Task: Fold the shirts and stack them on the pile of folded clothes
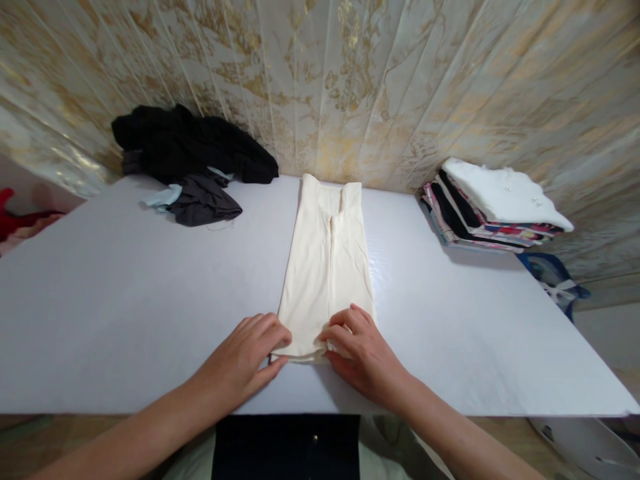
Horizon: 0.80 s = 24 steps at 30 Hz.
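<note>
A cream, narrow, soft-fabric garment (320,280) lies flat and lengthwise at the middle of a white, smooth-surfaced worktop (150,300), its notched end toward the gold-patterned, pale pleated backdrop (325,87) and its hem close to the front edge. A line runs down its middle from the notch, where two panels of cloth appear to meet. The left hand (254,353) is at the left corner of the hem, thumb below and fingers above, the cloth seemingly pinched loosely between them; the right hand (361,353) has its fingers curled on the hem right of centre, gathering the edge against the thumb. The step in hand is judged to be taking up the near edge of the already narrowed cloth; the next move would call for both hands to raise that edge evenly, keeping the side edges aligned and the panels flat. At the back left lies a loose heap of black cloth (190,143) with a crumpled dark-grey cloth (205,199) before it; at the back right stands a neat stack of folded multicoloured garments (480,233), topped by a white folded garment (505,193).
</note>
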{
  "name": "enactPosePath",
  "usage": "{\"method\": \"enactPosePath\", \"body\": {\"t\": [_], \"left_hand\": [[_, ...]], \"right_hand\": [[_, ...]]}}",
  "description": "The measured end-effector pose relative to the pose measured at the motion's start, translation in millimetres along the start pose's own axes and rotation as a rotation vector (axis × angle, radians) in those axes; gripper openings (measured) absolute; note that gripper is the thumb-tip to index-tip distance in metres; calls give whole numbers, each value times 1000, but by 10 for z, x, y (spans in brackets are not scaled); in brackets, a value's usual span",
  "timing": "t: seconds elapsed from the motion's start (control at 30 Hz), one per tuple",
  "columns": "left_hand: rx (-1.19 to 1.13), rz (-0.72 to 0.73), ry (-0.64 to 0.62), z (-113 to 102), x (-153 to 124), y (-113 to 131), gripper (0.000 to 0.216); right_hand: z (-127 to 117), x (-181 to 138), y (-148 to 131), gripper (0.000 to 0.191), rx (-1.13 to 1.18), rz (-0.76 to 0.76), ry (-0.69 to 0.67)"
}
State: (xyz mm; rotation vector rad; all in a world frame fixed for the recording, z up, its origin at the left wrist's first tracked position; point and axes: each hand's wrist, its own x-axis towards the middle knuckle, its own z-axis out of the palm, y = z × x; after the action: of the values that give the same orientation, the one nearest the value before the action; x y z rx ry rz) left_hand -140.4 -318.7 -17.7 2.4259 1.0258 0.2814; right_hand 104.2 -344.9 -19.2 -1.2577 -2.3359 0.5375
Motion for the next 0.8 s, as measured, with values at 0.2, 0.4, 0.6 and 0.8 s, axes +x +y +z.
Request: {"method": "enactPosePath", "body": {"t": [0.2,0.4,0.6,0.8], "left_hand": [[-21,-38,-4,-31,-27,-17,8],[-46,-15,16,-44,-50,-6,9],[1,20,13,-19,-74,-19,2],[-9,22,35,-43,-42,-18,11]], "right_hand": [[21,63,-46,24,50,-3,10],[-36,28,-23,12,133,20,-33],[-39,10,-11,18,52,-60,-114],[2,-6,17,17,-12,-72,-115]]}}
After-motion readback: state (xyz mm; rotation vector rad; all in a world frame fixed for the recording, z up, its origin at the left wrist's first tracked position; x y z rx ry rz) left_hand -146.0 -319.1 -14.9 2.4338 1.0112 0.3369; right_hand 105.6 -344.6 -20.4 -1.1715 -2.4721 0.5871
